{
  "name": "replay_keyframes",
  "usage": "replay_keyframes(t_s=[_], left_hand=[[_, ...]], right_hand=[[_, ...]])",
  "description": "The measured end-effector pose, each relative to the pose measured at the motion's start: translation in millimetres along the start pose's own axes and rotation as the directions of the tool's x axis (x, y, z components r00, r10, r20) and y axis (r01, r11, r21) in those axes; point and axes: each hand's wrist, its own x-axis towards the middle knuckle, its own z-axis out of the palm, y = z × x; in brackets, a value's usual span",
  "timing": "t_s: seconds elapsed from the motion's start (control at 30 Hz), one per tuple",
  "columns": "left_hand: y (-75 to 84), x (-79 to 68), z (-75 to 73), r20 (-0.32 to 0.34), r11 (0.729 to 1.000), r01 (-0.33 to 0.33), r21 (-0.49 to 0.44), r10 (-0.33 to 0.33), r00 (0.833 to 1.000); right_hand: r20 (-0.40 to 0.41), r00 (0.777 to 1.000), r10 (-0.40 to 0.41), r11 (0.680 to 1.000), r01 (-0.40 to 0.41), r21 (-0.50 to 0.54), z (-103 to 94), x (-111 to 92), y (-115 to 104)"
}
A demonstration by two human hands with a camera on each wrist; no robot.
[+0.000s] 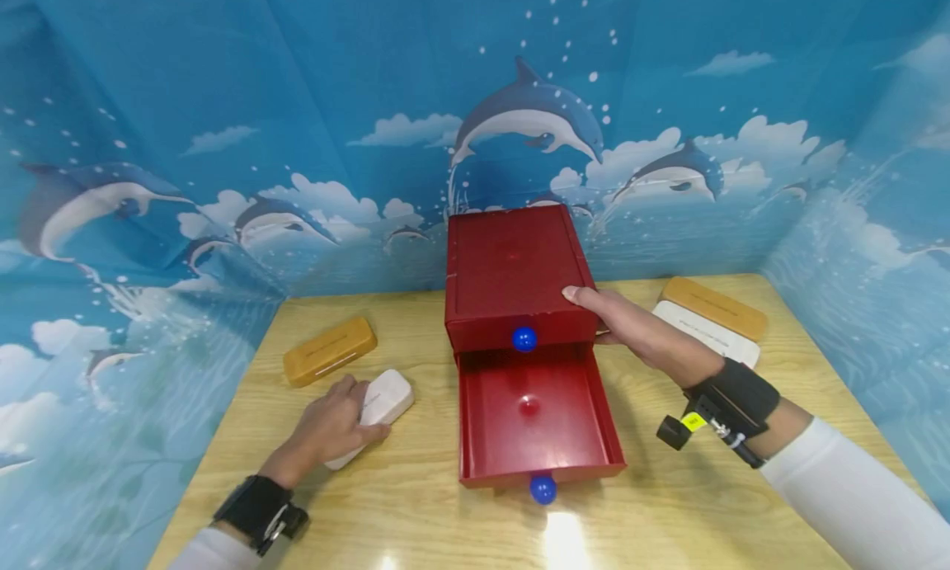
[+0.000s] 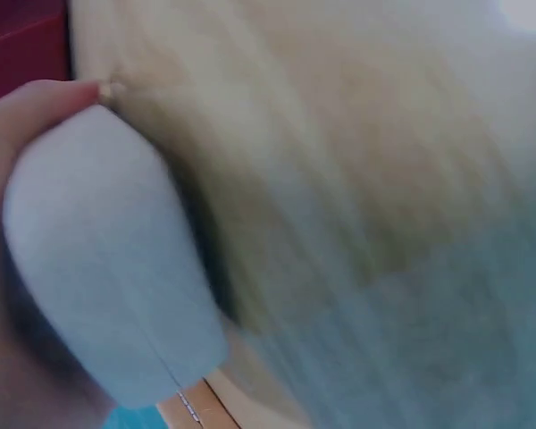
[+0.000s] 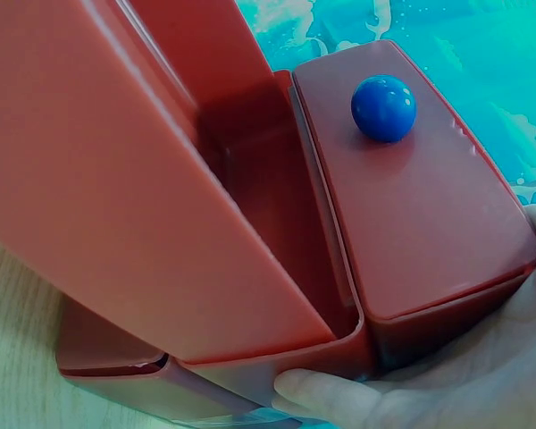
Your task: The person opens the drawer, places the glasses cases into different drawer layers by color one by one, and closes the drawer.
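Note:
On the left side of the table, my left hand [image 1: 330,426] grips a white glasses case [image 1: 388,397], thumb on one long side and fingers on the other. The case's rounded end fills the lower left of the left wrist view. A red drawer box [image 1: 512,261] stands at the middle of the table. My right hand [image 1: 638,327] holds its right side, thumb on the top edge and the other fingers mostly hidden behind the side wall. The top drawer, with a blue knob [image 3: 384,108], is closed. Below it a drawer [image 1: 530,442] is pulled far out towards me.
A mustard-yellow glasses case [image 1: 330,351] lies beyond my left hand. At the back right, another yellow case [image 1: 714,308] lies against a white case [image 1: 705,332], partly behind my right forearm. A dolphin-print curtain [image 1: 386,50] borders the wooden table [image 1: 416,520] at back and sides.

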Motion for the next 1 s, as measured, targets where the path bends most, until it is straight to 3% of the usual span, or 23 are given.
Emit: replay_keyframes(t_s=[0.23,0.43,0.63,1.0], left_hand=[[7.2,-1.5,-2.9,-0.034,0.997,-0.030,0.064,0.032,0.999],[27.5,-5.3,-30.4,-0.083,0.994,-0.087,0.071,0.093,0.992],[51.3,-8.3,-59.0,-0.142,0.983,-0.175,0.057,0.182,0.973],[83.8,-10.1,-95.4,-0.138,0.969,-0.225,0.101,0.238,0.961]], right_hand=[[0.000,1.000,-0.005,1.000,0.005,-0.002,0.2,1,1],[-0.003,1.000,0.001,1.000,-0.001,-0.010,-0.4,0,1],[-0.016,1.000,0.001,1.000,-0.002,-0.027,-2.1,0,-1],[-0.010,1.000,-0.002,1.000,0.001,-0.031,-1.3,-1,0]])
